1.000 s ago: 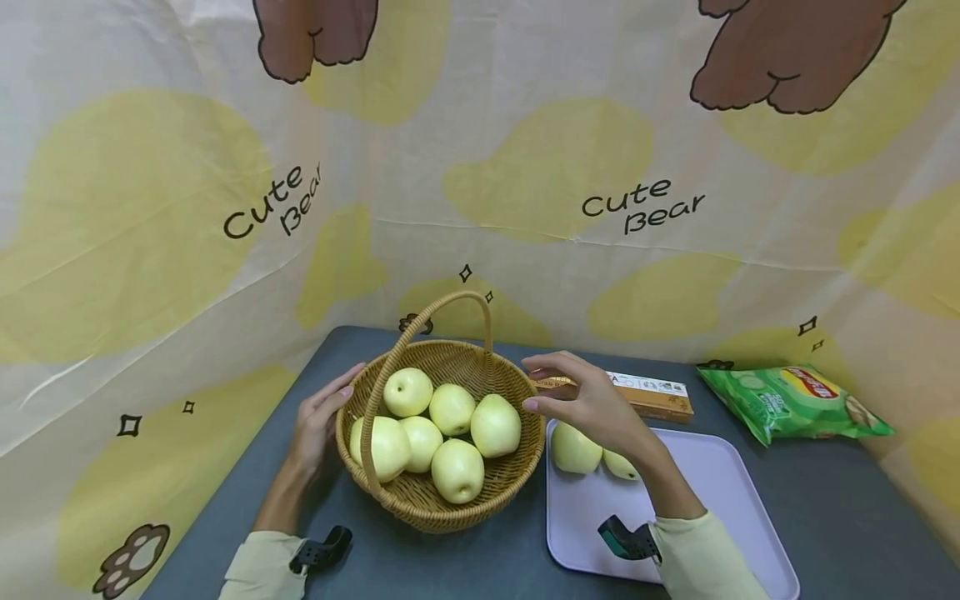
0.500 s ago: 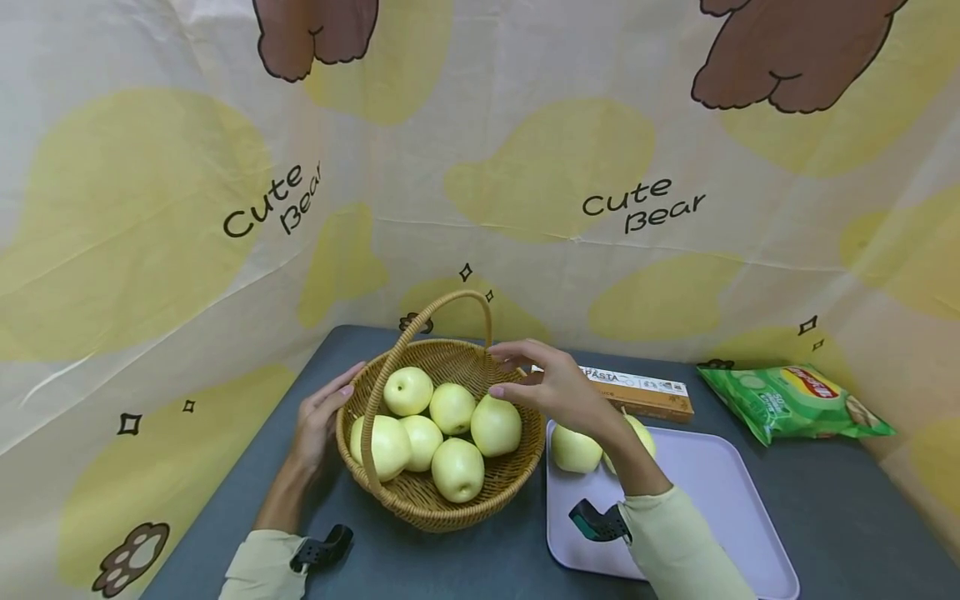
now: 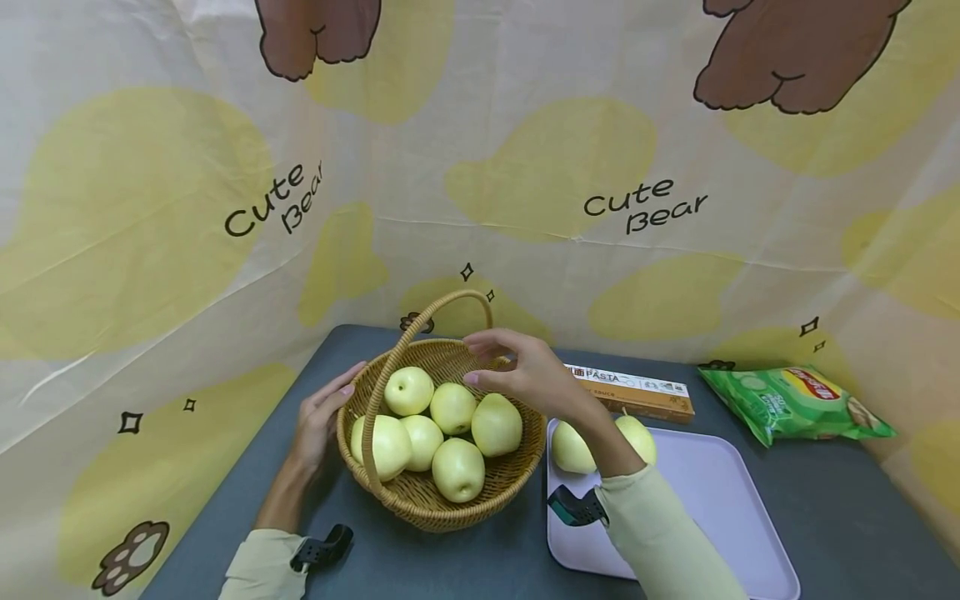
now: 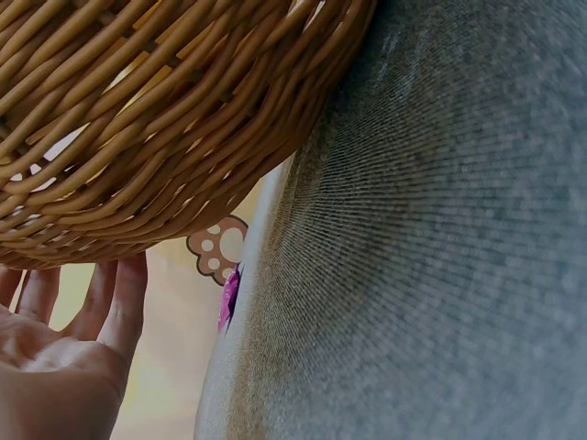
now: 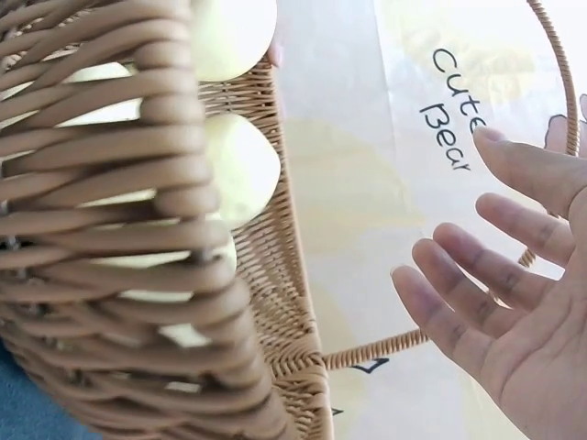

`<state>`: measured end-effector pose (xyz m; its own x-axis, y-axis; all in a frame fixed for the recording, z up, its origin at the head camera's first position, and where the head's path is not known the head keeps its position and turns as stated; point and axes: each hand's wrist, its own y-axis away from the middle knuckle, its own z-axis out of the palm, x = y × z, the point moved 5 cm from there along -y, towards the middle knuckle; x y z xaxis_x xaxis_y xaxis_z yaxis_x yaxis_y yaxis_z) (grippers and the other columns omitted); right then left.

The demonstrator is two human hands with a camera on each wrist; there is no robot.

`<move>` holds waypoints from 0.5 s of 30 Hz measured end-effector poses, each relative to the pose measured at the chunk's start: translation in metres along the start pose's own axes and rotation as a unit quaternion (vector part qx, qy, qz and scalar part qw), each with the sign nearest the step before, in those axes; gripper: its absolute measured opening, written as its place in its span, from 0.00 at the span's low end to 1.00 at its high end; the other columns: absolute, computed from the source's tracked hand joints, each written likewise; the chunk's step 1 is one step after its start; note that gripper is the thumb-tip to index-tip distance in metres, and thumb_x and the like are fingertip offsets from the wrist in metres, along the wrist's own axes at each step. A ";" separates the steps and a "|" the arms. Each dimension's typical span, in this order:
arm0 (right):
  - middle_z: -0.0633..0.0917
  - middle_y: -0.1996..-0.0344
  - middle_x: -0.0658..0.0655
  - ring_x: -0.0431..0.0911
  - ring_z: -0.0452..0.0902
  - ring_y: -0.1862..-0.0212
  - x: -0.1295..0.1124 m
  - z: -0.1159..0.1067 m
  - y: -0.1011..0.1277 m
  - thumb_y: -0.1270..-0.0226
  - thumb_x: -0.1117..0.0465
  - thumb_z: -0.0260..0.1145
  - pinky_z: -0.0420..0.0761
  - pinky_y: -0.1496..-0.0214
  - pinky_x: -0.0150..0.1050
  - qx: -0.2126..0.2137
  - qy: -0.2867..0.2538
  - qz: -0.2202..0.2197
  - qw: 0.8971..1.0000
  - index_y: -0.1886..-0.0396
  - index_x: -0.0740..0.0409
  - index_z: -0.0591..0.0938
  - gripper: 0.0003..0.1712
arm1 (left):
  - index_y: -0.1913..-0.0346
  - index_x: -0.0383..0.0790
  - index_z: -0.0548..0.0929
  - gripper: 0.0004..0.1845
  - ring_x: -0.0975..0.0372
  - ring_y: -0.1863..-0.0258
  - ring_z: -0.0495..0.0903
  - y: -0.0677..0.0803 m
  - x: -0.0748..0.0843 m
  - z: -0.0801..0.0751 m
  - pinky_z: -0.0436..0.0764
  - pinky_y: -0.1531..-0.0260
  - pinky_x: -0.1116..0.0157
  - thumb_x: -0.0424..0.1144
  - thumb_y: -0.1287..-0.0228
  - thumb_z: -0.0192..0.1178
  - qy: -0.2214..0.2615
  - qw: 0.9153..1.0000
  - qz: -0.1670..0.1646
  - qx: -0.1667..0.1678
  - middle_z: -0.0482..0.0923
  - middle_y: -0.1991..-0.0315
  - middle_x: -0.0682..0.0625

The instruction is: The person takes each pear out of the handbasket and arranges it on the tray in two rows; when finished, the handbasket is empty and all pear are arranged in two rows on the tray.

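Right hand [image 3: 525, 379], fingers spread and empty, hovers over the basket [image 3: 495, 483]; left hand [image 3: 318, 417], flat, steadies its rim. Bumping the handle [image 3: 442, 312] could probably tip the pears [image 3: 457, 417].

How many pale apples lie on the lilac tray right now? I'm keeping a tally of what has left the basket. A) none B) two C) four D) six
B: two pale apples sit side by side at the far end of the lilac tray, partly hidden behind the right forearm.
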<state>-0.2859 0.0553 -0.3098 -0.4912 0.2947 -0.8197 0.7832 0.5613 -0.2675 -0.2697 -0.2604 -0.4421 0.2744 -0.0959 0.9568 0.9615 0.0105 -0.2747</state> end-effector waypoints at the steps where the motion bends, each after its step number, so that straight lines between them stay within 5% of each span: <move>1: 0.86 0.42 0.52 0.55 0.81 0.38 -0.001 0.001 -0.001 0.31 0.53 0.78 0.83 0.34 0.57 -0.002 0.002 0.000 1.000 0.33 0.49 0.84 0.28 | 0.23 0.28 0.69 0.27 0.69 0.36 0.81 0.000 0.000 0.000 0.81 0.38 0.71 0.39 0.15 0.50 -0.001 1.000 -0.001 0.001 0.82 0.34 0.61; 15: 0.87 0.43 0.51 0.49 0.83 0.41 -0.006 0.007 -0.024 0.30 0.51 0.77 0.83 0.38 0.50 -0.013 0.022 0.005 1.000 0.33 0.49 0.83 0.28 | 0.23 0.30 0.70 0.26 0.68 0.36 0.82 -0.001 -0.001 -0.002 0.81 0.37 0.69 0.40 0.15 0.50 -0.004 1.000 -0.003 0.002 0.81 0.32 0.58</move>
<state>-0.2996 0.0346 -0.3023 -0.5004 0.3327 -0.7993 0.7782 0.5774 -0.2468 -0.2707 -0.2621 -0.4434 0.2691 -0.0886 0.9590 0.9631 0.0139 -0.2690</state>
